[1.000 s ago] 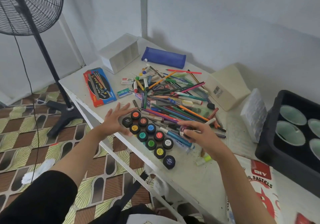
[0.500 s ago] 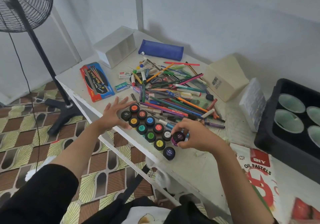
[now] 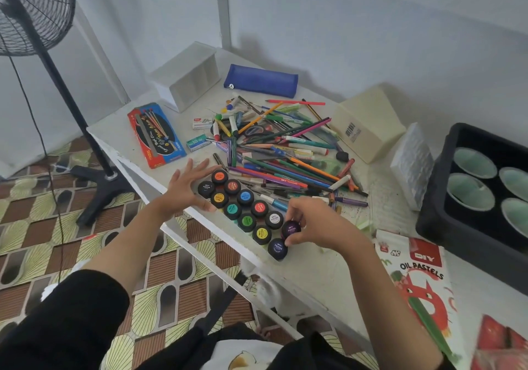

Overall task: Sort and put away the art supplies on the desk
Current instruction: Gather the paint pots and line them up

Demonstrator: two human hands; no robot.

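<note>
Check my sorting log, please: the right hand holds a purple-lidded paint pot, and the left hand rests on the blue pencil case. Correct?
One slip: the head view shows the left hand spread beside the paint pot rows, not on the blue pencil case, which lies far behind. The right hand does hold the purple-lidded pot.

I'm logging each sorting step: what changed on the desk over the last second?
The right hand drew back from the pen pile gripping a purple-lidded paint pot and brought it to the near end of the pot rows, beside the white-lidded pot. The left hand stayed spread against the rows' far end; the rows and the pile did not move.
</note>
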